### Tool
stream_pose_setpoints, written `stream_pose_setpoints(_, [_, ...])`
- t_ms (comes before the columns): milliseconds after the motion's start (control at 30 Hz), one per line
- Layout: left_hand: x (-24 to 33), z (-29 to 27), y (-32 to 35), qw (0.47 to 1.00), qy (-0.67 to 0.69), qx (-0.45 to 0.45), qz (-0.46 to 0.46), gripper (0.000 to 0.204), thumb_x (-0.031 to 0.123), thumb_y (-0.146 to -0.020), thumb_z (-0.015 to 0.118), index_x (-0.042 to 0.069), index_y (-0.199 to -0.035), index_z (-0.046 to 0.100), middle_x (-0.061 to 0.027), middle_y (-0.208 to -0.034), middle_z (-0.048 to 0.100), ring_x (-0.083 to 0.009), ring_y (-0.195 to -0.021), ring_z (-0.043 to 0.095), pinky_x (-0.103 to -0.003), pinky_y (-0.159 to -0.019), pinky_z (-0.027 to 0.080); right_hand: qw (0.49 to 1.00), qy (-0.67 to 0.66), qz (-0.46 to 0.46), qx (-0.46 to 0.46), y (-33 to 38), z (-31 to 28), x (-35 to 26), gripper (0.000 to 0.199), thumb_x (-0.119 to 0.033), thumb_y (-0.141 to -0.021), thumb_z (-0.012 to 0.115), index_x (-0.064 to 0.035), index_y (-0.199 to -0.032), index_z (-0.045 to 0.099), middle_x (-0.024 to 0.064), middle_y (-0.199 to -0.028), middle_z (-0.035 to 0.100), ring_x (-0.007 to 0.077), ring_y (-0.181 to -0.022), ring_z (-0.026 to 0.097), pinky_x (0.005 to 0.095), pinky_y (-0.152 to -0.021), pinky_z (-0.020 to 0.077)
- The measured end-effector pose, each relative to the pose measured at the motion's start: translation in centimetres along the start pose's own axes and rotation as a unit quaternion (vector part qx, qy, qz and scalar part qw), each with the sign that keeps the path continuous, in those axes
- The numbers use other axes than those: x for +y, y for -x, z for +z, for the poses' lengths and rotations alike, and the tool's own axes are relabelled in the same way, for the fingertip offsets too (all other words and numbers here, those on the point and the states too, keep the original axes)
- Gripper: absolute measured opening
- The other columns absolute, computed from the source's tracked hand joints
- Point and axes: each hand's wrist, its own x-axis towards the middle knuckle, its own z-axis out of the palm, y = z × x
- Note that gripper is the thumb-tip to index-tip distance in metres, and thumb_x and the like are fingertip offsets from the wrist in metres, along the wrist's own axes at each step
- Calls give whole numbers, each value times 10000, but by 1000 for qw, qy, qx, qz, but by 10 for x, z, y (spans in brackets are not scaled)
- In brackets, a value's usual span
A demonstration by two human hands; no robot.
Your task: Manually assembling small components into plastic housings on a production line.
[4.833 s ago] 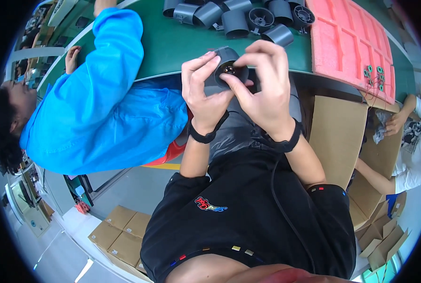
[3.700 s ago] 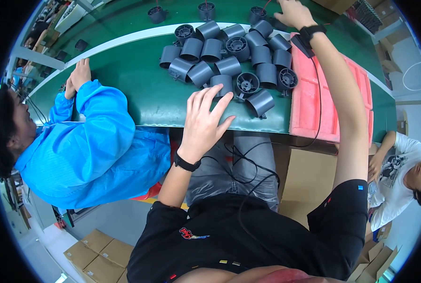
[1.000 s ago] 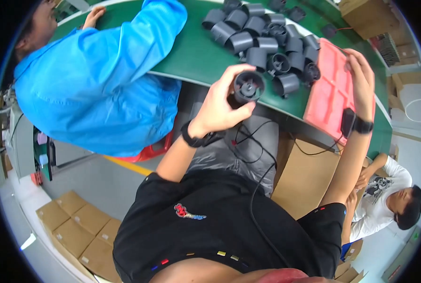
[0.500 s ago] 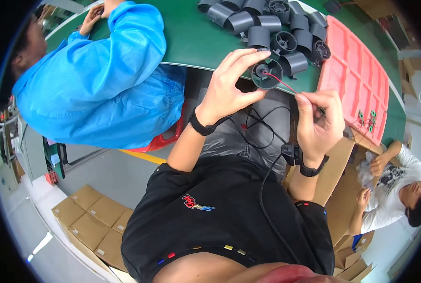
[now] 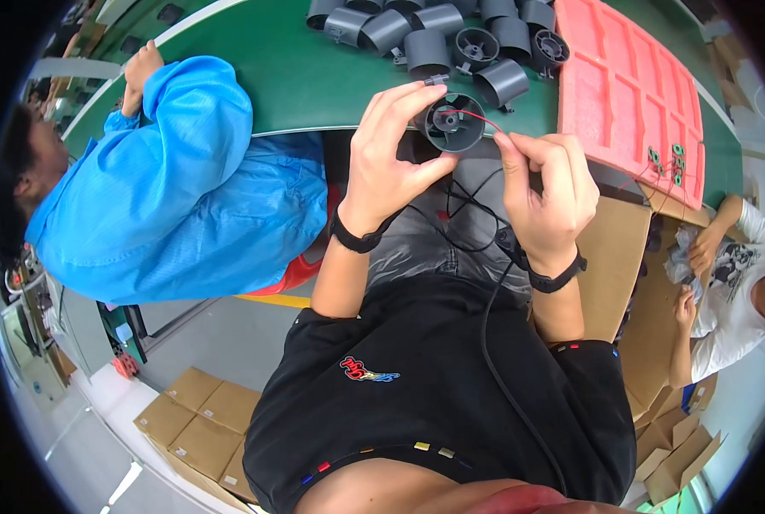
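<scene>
In our left hand (image 5: pixel 384 167) we grip a dark grey tube-shaped housing (image 5: pixel 449 124), thumb low on its rim and fingers around its far side. We have it raised over our lap, just by the near edge of the green table (image 5: pixel 305 90), its mouth turned up toward us so that a round hub and spokes show inside. Our right hand (image 5: pixel 555 193) is closed in a pinch, thumb against forefinger, on a thin red wire (image 5: pixel 477 115) that runs from the housing's inside (we cannot tell what its other end joins).

On the table beyond our hands we see a cluster of similar grey housings (image 5: pixel 427 53), some on their sides, some showing spokes. Right of them lies a pink foam tray (image 5: pixel 601 86) with small green parts (image 5: pixel 678 163) on its near corner. On our left sits a co-worker in a blue jacket (image 5: pixel 160 206).
</scene>
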Motion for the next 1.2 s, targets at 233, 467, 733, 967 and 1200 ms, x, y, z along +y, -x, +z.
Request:
stream_pose_setpoints(233, [-2,2,-3,998,-50,-8,38,675,58,-665,910,63,-1290,654,-144,-1254,707,-257,-1026,709,-321,-773,603,999,33,-4,24,3,0,-3,177,-18,-819,874,2,-878,708,59,-732,622,139,-557,548,270,-477,418])
stream_pose_setpoints(467, [4,-2,-1,997,-63,-17,32,681,33,-654,899,60,-1291,660,-153,-1254,707,-268,-1065,710,-330,-796,608,999,28,-18,-34,7,9,-1,198,-30,-837,851,2,-962,702,98,-827,659,187,-648,613,319,-542,472])
stream_pose_setpoints(733, [2,-1,-1,999,-37,-9,36,708,-20,-638,859,135,-1308,692,-166,-1322,633,-349,-1196,665,-421,-981,588,994,-56,44,-80,16,24,-8,369,-6,-864,806,9,-1192,638,172,-1121,657,252,-918,679,340,-743,557])
stream_pose_setpoints(967, [-7,5,1,998,10,-30,63,665,-31,-631,855,155,-1259,744,-188,-1459,476,-393,-1280,609,-468,-1108,526,972,-170,158,-44,23,15,-3,294,-58,-788,876,1,-1038,732,125,-1172,664,271,-962,668,360,-833,561])
stream_pose_setpoints(1200, [1,5,0,996,1,2,88,636,-47,-623,846,148,-1223,764,-179,-1425,506,-372,-1261,617,-444,-1092,536,995,-29,90,-35,16,18,-8,273,-129,-713,926,-43,-913,762,115,-1182,669,274,-1074,606,374,-885,520])
